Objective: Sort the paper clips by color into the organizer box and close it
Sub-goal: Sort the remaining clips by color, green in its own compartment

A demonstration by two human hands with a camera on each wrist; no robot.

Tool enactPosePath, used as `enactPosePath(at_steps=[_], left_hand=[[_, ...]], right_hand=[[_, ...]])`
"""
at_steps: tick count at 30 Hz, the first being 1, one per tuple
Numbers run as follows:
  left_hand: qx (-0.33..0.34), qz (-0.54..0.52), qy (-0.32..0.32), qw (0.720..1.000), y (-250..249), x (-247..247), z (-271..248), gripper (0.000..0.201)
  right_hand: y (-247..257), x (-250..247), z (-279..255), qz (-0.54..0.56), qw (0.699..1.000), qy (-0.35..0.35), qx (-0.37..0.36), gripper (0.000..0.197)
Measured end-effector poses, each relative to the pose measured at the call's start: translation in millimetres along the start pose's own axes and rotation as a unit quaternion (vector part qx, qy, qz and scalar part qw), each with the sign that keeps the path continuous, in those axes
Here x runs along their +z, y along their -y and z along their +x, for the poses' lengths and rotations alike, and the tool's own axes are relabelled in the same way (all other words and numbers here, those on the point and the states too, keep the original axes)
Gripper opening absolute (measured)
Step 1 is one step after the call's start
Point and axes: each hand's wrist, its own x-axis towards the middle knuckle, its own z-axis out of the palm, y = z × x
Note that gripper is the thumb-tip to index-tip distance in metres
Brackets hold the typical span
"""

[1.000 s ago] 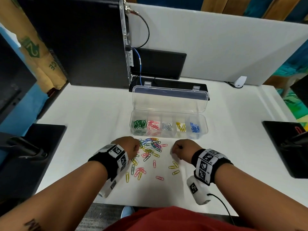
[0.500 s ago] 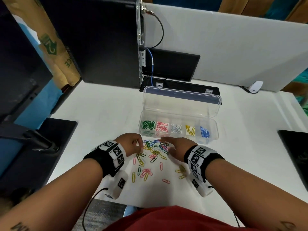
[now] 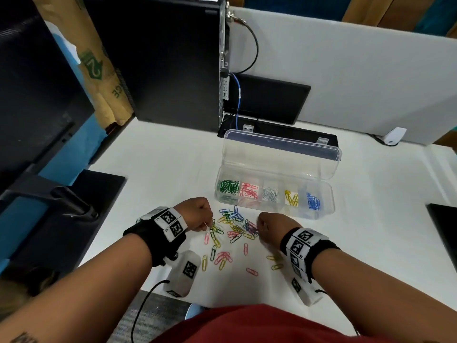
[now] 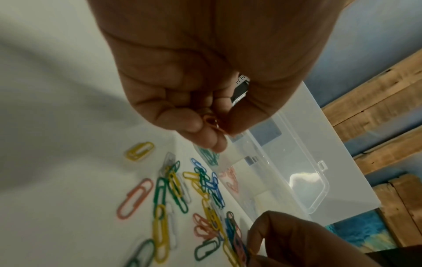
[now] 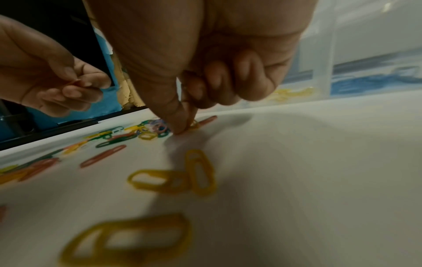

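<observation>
A clear organizer box (image 3: 330, 198) stands with its lid (image 3: 279, 160) open and upright. Its compartments hold green, pink, white, yellow and blue clips. A mixed pile of paper clips (image 3: 235, 226) lies on the white table in front of it. My left hand (image 3: 206, 225) hovers at the pile's left edge and pinches a pink paper clip (image 4: 211, 122) between thumb and fingers. My right hand (image 3: 258, 230) is at the pile's right edge, thumb and forefinger pinched down on a yellow paper clip (image 5: 194, 124) that lies on the table.
A black computer case (image 3: 160, 58) and a flat black device (image 3: 272, 100) stand behind the box, with a white partition (image 3: 358, 82) beyond. Black pads (image 3: 74, 219) lie at the left and right table edges. Loose yellow clips (image 5: 173, 180) lie near my right wrist.
My right hand has moved left from beside the pile to its right edge, and its fingers have curled down onto a clip. My left hand has stayed at the pile's left edge.
</observation>
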Motion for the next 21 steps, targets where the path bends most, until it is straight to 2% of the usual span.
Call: enactPosePath(at_steps=[3,6,9,12,16,21], left_hand=[[-0.022,-0.041,0.017,0.999,-6,4,1,0.022],[-0.03,-0.034,0.028,0.999,-12,9,2,0.023],[0.023,0.092,0.033,0.995,-14,18,4,0.02],[0.097,0.255,0.039,0.961,-18,30,2,0.015],[0.153,0.368,0.034,0.916,-27,49,1,0.001],[0.153,0.456,0.04,0.876,-38,73,0,0.018]], right_hand=[[-3,4,-7,0.009,1.0,-0.006,-0.001,0.017],[-7,3,-15,0.032,0.999,0.013,-0.007,0.012],[-15,-2,-20,0.059,0.998,0.013,0.0,0.007],[-21,-5,-25,0.067,0.998,0.002,0.014,0.005],[-27,-6,-28,0.073,0.997,-0.012,0.027,0.013],[-24,-13,-26,0.031,0.999,-0.019,0.01,0.04]])
